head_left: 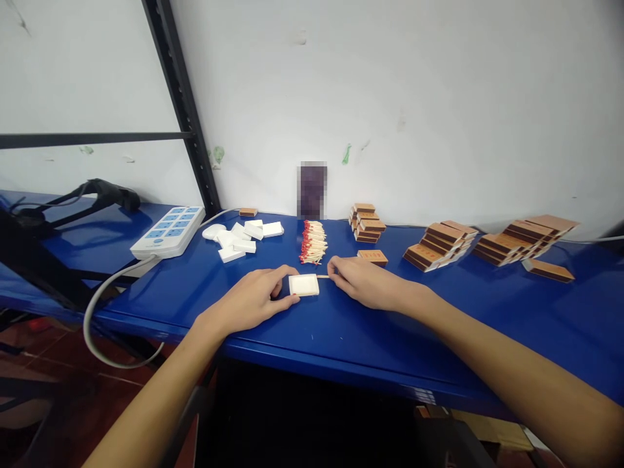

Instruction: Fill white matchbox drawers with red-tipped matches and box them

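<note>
A small white matchbox tray (pixel 304 285) lies on the blue shelf with its hollow side up. At its left end my left hand (pixel 258 296) grips it between thumb and fingers. Just to the right, my right hand (pixel 363 279) pinches a matchstick (pixel 322 277), whose wooden shaft points left to the tray's upper right corner. Its head cannot be made out. Behind the tray is a pile of red-headed matches (pixel 312 243). Close to my right hand, a matchbox sleeve (pixel 373 257) lies flat, its lower part covered by the hand.
White trays (pixel 238 239) lie heaped at the left, near a power strip (pixel 168 232) with a looping cable. Matchboxes are stacked behind (pixel 366 223), at the right (pixel 439 244) and further right (pixel 524 238). A dark pixelated object (pixel 312 190) stands against the wall. A black post (pixel 182 97) rises at left.
</note>
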Action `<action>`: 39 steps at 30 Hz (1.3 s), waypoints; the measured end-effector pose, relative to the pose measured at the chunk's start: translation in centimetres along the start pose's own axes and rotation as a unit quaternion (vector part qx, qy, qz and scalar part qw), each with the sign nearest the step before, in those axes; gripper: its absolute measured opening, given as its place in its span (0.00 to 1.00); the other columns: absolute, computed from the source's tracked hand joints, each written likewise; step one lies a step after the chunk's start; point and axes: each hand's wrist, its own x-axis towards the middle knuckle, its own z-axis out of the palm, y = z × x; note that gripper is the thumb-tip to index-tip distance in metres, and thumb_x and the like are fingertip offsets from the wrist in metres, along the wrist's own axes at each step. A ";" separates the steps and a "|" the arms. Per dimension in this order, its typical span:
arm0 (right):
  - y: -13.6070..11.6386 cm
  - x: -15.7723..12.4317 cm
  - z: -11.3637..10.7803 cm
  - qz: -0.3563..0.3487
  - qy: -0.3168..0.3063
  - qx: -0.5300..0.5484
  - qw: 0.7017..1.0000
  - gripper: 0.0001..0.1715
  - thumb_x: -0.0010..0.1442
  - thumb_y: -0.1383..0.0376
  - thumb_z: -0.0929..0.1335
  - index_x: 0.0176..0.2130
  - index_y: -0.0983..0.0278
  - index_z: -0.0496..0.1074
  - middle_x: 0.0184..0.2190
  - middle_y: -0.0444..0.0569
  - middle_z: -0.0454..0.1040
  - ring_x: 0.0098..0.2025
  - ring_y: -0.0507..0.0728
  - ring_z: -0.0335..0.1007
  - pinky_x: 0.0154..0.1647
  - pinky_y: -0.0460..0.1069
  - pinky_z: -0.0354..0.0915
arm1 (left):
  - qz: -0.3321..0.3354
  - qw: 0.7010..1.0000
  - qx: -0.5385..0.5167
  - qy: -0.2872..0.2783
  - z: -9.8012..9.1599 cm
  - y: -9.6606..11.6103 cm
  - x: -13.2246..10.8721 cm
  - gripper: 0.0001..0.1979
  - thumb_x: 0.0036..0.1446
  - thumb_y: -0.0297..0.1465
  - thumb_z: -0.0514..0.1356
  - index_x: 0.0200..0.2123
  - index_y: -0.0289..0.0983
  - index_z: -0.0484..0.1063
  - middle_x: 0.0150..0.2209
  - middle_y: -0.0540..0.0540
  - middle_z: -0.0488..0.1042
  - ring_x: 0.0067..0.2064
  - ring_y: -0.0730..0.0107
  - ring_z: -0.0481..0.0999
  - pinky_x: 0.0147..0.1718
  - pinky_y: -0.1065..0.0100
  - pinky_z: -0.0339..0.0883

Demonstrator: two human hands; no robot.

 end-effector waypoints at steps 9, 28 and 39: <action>-1.3 -0.4 -0.8 -0.027 0.085 0.091 0.992 0.11 0.70 0.61 0.54 0.39 0.62 0.60 0.33 0.47 0.70 0.30 0.54 0.63 0.32 0.49 0.56 | 0.005 1.000 -0.008 0.005 0.2 -0.2 0.0 0.17 0.62 0.41 0.55 0.52 0.42 0.65 0.25 0.54 0.63 0.27 0.69 0.66 0.27 0.70 0.55; -2.4 0.3 0.7 -0.055 0.182 0.006 0.982 0.12 0.66 0.64 0.59 0.40 0.62 0.69 0.21 0.41 0.69 0.24 0.52 0.62 0.40 0.51 0.53 | 0.024 0.999 0.014 0.017 0.1 0.0 -0.2 0.15 0.62 0.38 0.56 0.51 0.41 0.65 0.27 0.54 0.66 0.29 0.69 0.67 0.29 0.70 0.56; 1.3 2.7 1.2 -0.053 0.135 0.017 0.989 0.14 0.63 0.68 0.62 0.47 0.64 0.70 0.36 0.50 0.74 0.37 0.56 0.68 0.36 0.48 0.58 | 0.009 1.000 0.012 0.006 0.0 0.1 -0.1 0.17 0.62 0.41 0.55 0.51 0.41 0.67 0.27 0.52 0.67 0.29 0.67 0.68 0.28 0.69 0.56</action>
